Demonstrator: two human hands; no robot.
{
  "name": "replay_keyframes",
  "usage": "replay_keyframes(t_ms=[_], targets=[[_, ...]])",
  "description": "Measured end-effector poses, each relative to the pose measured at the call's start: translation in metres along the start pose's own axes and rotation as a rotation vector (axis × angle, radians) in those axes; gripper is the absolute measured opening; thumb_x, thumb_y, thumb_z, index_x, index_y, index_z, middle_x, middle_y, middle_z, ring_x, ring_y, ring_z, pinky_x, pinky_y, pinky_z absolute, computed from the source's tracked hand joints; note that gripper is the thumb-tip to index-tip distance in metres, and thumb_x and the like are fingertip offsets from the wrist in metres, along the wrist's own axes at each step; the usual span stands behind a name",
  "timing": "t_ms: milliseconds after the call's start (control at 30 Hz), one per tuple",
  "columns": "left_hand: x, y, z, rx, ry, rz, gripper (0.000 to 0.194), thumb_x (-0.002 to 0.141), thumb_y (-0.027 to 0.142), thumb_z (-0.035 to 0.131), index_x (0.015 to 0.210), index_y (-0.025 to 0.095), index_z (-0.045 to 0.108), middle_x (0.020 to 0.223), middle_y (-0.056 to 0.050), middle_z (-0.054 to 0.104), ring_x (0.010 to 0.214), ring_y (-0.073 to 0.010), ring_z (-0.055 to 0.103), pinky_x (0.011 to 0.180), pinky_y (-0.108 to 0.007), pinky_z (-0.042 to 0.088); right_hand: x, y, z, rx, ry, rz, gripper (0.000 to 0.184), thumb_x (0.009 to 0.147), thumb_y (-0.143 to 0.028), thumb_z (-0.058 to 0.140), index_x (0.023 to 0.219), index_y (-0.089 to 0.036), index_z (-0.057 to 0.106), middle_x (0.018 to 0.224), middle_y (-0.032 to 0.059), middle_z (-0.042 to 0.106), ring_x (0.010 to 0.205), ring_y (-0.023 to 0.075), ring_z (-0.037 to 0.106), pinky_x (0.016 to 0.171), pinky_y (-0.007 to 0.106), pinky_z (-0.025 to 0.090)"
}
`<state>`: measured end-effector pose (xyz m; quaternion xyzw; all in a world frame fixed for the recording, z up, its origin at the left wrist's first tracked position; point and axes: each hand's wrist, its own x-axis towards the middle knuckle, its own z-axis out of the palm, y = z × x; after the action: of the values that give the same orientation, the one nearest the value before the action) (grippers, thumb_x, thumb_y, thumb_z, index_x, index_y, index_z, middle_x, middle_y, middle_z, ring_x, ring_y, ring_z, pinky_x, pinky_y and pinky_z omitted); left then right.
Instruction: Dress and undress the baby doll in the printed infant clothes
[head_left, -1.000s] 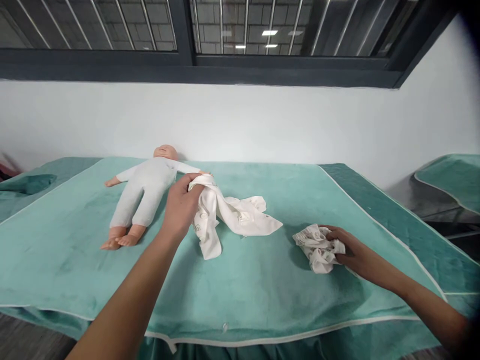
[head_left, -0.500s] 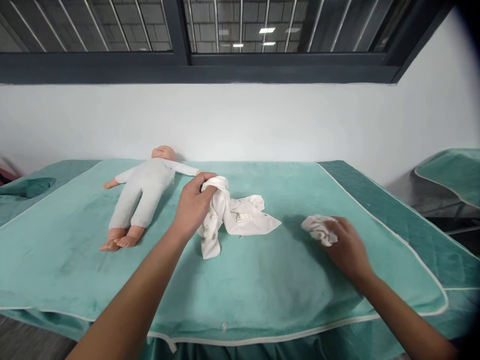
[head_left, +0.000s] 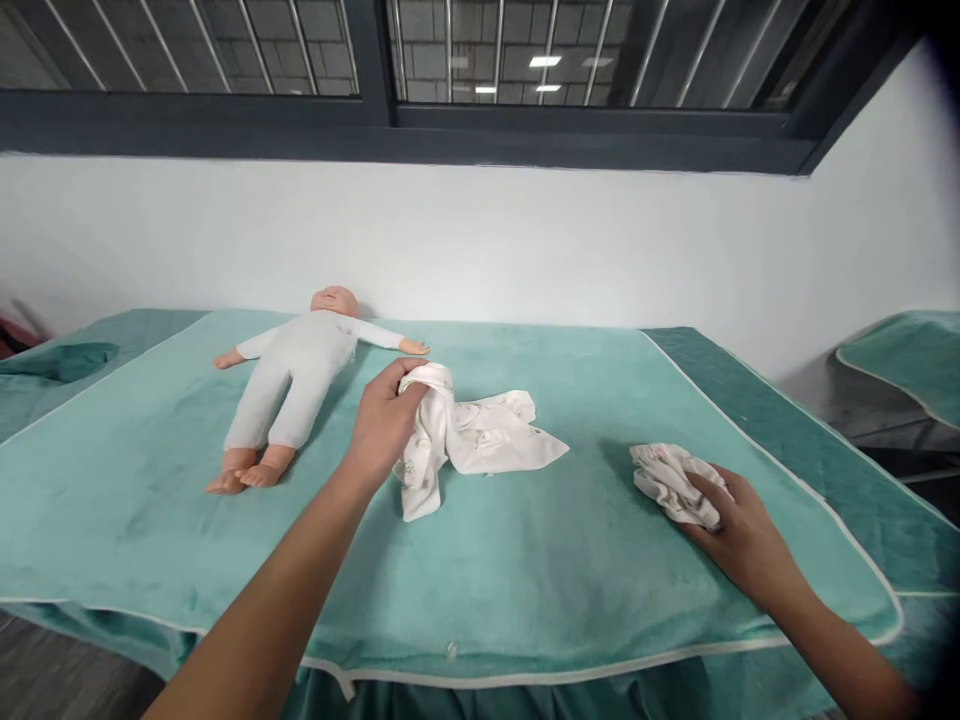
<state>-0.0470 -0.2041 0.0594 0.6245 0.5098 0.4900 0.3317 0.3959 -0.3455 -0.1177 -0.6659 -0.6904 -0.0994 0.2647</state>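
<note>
Over the middle of the bed, my left hand [head_left: 390,415] pinches the upper edge of a white printed baby garment [head_left: 499,435]. Part of the garment hangs from the fingers, and the rest lies loosely on the green cover. Off to the right, my right hand [head_left: 739,525] is closed around a bunched-up white cloth [head_left: 675,483], which has faint print on it. Left of my left hand, a baby doll [head_left: 300,365] with a white cloth body lies on its back, arms spread, head toward the wall.
A light green cover [head_left: 540,570] with white piping is spread over the darker green bed [head_left: 787,450]. The white wall [head_left: 525,245] and a dark-framed window [head_left: 600,125] stand behind it. Another green-covered surface [head_left: 915,350] shows at the right edge.
My right hand has moved right and slightly toward me with the bunched cloth, which shows more fully. My left hand keeps its hold on the garment. The view has shifted a little.
</note>
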Motion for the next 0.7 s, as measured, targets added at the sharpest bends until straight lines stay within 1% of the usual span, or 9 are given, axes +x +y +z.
replay_keyframes(t_ms=[100, 167, 233, 333, 433, 500, 567, 633, 700], targets=[[-0.003, -0.001, 0.005, -0.011, -0.009, -0.003, 0.023, 0.083, 0.029, 0.055, 0.098, 0.022, 0.07, 0.093, 0.0, 0.071, 0.085, -0.019, 0.06, 0.078, -0.028, 0.045, 0.003, -0.009, -0.006, -0.007, 0.011, 0.047, 0.035, 0.088, -0.048, 0.057, 0.116, -0.026, 0.063, 0.119, 0.0159, 0.058, 0.103, 0.0385, 0.062, 0.078, 0.049, 0.052], [-0.005, -0.001, 0.007, -0.015, -0.032, 0.004, 0.022, 0.082, 0.028, 0.055, 0.097, 0.021, 0.07, 0.093, 0.0, 0.071, 0.085, -0.0191, 0.061, 0.079, -0.029, 0.045, 0.011, -0.019, -0.007, -0.022, 0.007, 0.071, 0.036, 0.087, -0.05, 0.058, 0.114, -0.027, 0.063, 0.117, 0.0132, 0.06, 0.095, 0.0353, 0.064, 0.067, 0.044, 0.051], [-0.005, 0.0, 0.008, -0.016, -0.054, 0.01, 0.023, 0.083, 0.027, 0.055, 0.098, 0.021, 0.07, 0.094, 0.0, 0.071, 0.085, -0.0191, 0.061, 0.08, -0.029, 0.046, 0.021, -0.029, -0.005, -0.049, 0.031, 0.093, 0.037, 0.086, -0.05, 0.059, 0.115, -0.028, 0.063, 0.119, 0.0128, 0.06, 0.093, 0.0333, 0.064, 0.065, 0.041, 0.05], [-0.005, 0.001, 0.007, -0.013, -0.044, 0.016, 0.022, 0.083, 0.027, 0.055, 0.097, 0.022, 0.07, 0.094, 0.0, 0.07, 0.086, -0.0187, 0.061, 0.08, -0.028, 0.045, 0.034, -0.041, 0.005, -0.096, 0.067, 0.121, 0.038, 0.089, -0.05, 0.056, 0.118, -0.027, 0.062, 0.118, 0.0139, 0.059, 0.098, 0.0341, 0.062, 0.071, 0.042, 0.051], [-0.004, 0.001, 0.008, -0.024, -0.021, 0.016, 0.022, 0.083, 0.028, 0.055, 0.098, 0.022, 0.07, 0.094, 0.001, 0.07, 0.087, -0.0188, 0.061, 0.081, -0.029, 0.045, 0.038, -0.047, 0.012, -0.182, -0.001, 0.129, 0.043, 0.092, -0.05, 0.051, 0.124, -0.023, 0.06, 0.122, 0.0157, 0.058, 0.105, 0.0365, 0.058, 0.077, 0.046, 0.053], [-0.003, 0.002, 0.009, -0.032, -0.019, 0.009, 0.022, 0.083, 0.029, 0.056, 0.099, 0.022, 0.07, 0.095, 0.0, 0.071, 0.087, -0.0189, 0.061, 0.083, -0.03, 0.045, 0.036, -0.052, 0.009, -0.233, -0.058, 0.122, 0.047, 0.093, -0.05, 0.049, 0.129, -0.021, 0.058, 0.129, 0.0174, 0.055, 0.108, 0.038, 0.057, 0.079, 0.049, 0.054], [-0.002, 0.004, 0.009, -0.023, -0.028, 0.009, 0.024, 0.083, 0.028, 0.056, 0.1, 0.022, 0.071, 0.098, 0.0, 0.072, 0.088, -0.0191, 0.062, 0.084, -0.031, 0.046, 0.03, -0.059, 0.001, -0.256, -0.077, 0.125, 0.055, 0.093, -0.054, 0.051, 0.139, -0.023, 0.051, 0.135, 0.0182, 0.053, 0.111, 0.0401, 0.057, 0.081, 0.053, 0.054], [0.0, 0.006, 0.007, -0.004, -0.039, 0.017, 0.025, 0.083, 0.027, 0.056, 0.102, 0.022, 0.072, 0.1, -0.001, 0.072, 0.089, -0.0195, 0.062, 0.085, -0.031, 0.046, 0.023, -0.071, -0.008, -0.262, -0.029, 0.126, 0.068, 0.09, -0.061, 0.054, 0.147, -0.026, 0.041, 0.145, 0.0195, 0.047, 0.122, 0.045, 0.052, 0.088, 0.06, 0.051], [0.004, 0.011, 0.003, 0.0, -0.051, 0.04, 0.026, 0.082, 0.027, 0.056, 0.102, 0.022, 0.072, 0.105, -0.002, 0.073, 0.092, -0.02, 0.063, 0.084, -0.031, 0.047, 0.018, -0.088, -0.016, -0.241, 0.07, 0.116, 0.074, 0.09, -0.062, 0.055, 0.151, -0.026, 0.034, 0.154, 0.0205, 0.037, 0.138, 0.0489, 0.038, 0.099, 0.067, 0.042]])
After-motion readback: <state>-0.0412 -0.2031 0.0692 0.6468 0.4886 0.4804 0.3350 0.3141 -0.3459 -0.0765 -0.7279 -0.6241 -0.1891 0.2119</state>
